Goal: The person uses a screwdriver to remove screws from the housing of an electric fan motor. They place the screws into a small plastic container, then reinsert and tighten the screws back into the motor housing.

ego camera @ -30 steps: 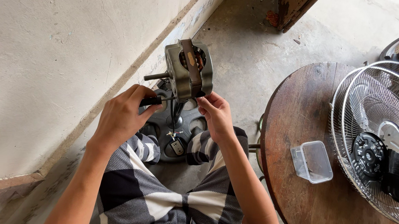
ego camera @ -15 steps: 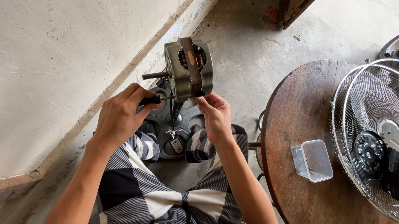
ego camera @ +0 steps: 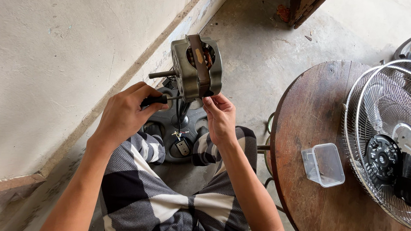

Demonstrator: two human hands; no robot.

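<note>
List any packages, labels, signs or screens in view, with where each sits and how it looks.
Clear plastic container: rectangular, transparent, on the round wooden table beside the wire fan guard.
Small label: narrow yellowish strip on the brown bracket across the grey fan motor above both hands.
No signs or screens in view.

motor up a touch, right fingers shifted

fan motor sits a bit higher & slightly more upright vs 1 s ago, shaft pointing left as before. right hand fingertips moved up to the motor's lower edge, pinching there. left hand w/ screwdriver edged up a little too, tip at the motor's underside. view shifted slightly.
</note>
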